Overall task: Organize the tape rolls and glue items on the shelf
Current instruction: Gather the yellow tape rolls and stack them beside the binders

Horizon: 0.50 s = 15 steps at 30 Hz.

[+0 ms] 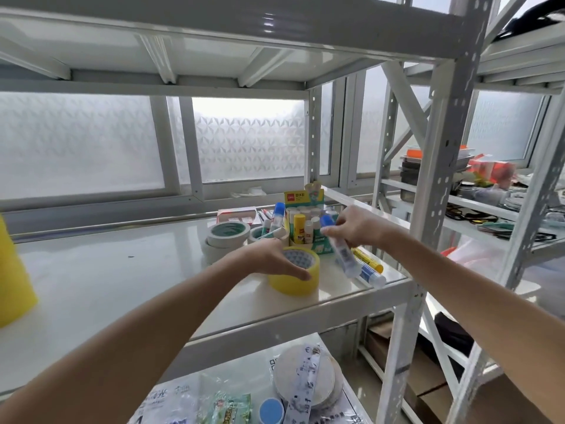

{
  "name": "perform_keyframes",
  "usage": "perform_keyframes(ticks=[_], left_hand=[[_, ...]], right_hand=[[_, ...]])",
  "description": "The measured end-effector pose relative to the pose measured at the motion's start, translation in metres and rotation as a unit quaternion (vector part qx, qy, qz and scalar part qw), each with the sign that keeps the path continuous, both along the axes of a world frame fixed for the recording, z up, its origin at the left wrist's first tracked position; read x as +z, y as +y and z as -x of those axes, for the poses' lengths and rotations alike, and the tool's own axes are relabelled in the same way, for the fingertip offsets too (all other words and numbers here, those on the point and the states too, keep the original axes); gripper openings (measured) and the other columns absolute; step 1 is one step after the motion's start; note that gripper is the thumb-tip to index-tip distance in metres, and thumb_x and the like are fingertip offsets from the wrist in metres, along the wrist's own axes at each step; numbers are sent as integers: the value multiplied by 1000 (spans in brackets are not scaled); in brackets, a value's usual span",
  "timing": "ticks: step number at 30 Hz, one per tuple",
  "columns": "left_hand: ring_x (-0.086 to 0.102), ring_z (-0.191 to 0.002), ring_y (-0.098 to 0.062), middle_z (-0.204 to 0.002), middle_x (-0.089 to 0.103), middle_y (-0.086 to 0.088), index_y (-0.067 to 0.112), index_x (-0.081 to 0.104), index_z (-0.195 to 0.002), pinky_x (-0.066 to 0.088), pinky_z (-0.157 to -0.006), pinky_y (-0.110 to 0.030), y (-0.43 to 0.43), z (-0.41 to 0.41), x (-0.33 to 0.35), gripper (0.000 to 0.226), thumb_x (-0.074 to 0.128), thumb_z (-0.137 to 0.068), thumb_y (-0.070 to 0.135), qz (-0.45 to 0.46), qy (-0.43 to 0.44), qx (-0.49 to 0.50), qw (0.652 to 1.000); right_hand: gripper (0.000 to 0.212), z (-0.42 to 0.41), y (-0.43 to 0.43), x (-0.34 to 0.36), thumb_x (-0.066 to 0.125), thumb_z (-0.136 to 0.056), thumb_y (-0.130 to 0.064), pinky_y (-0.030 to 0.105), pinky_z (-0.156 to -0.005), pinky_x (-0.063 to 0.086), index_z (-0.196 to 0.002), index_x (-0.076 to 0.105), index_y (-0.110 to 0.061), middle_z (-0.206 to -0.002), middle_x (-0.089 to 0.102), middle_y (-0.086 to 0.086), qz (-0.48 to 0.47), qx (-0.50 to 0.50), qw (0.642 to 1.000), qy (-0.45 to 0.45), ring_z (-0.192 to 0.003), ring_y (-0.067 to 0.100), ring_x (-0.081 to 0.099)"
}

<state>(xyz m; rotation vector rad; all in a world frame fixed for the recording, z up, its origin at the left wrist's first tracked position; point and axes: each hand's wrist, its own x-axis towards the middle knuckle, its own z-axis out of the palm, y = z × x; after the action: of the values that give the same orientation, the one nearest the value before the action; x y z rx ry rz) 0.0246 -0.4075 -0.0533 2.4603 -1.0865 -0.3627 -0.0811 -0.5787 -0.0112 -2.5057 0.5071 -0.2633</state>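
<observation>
Two jobs look underway, and I judge the tidying about half done: behind the yellow tape (296, 275), white tape rolls (227, 237) sit stacked and glue sticks stand in the green box (308, 221). The left hand (269, 258) clasps the yellow tape on the shelf (91, 270); the right hand (356, 226) pinches a blue-capped glue bottle (341, 247) just right of it. Two more glue tubes (368, 267) lie loose right of the tape, unsorted.
</observation>
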Motion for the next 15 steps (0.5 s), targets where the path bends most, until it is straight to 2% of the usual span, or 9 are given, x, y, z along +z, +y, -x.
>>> perform_keyframes(ticks=[2,4,8,10,13,15], left_hand=[[58,-108,-15,-120,61,4,27,54,-129,48,-93,-25,3,-3,-2,72,80,-68,55,3,4,-6,1000],[57,-106,-14,-118,60,5,27,52,-129,49,-90,-23,5,-4,-4,74,80,-67,56,5,5,-4,1000],[58,-104,-13,-114,60,2,23,55,-127,52,-84,-22,4,-5,-8,78,80,-63,60,6,10,17,1000],[58,-101,-13,-111,60,1,20,57,-124,51,-78,-20,4,-6,-9,76,80,-63,59,6,15,28,999],[60,-103,-14,-113,62,-1,19,59,-122,55,-86,-27,2,-7,-13,77,83,-60,57,4,29,32,999],[61,-101,-14,-112,64,-1,20,61,-120,56,-87,-29,4,-6,-13,74,85,-60,55,10,39,27,999]], right_hand=[[32,-8,5,-18,66,-87,-38,30,-69,56,-83,61,-7,-78,65,7,40,-10,998,49,-68,18,64],[29,-13,11,-31,66,-88,-36,26,-64,53,-78,56,-10,-71,60,4,74,-17,994,76,-61,14,58],[31,-20,16,-40,66,-87,-37,22,-50,48,-74,56,-11,-68,61,4,91,-24,992,85,-56,14,59],[33,-23,17,-38,66,-87,-40,25,-54,50,-73,57,-12,-70,63,4,107,-27,991,78,-59,14,59],[29,-26,19,-33,63,-88,-38,32,-66,53,-74,60,-13,-76,64,5,158,-21,986,54,-68,17,60],[26,-29,21,-31,60,-90,-36,30,-63,50,-76,61,-14,-75,64,3,171,-11,984,44,-68,16,59]])
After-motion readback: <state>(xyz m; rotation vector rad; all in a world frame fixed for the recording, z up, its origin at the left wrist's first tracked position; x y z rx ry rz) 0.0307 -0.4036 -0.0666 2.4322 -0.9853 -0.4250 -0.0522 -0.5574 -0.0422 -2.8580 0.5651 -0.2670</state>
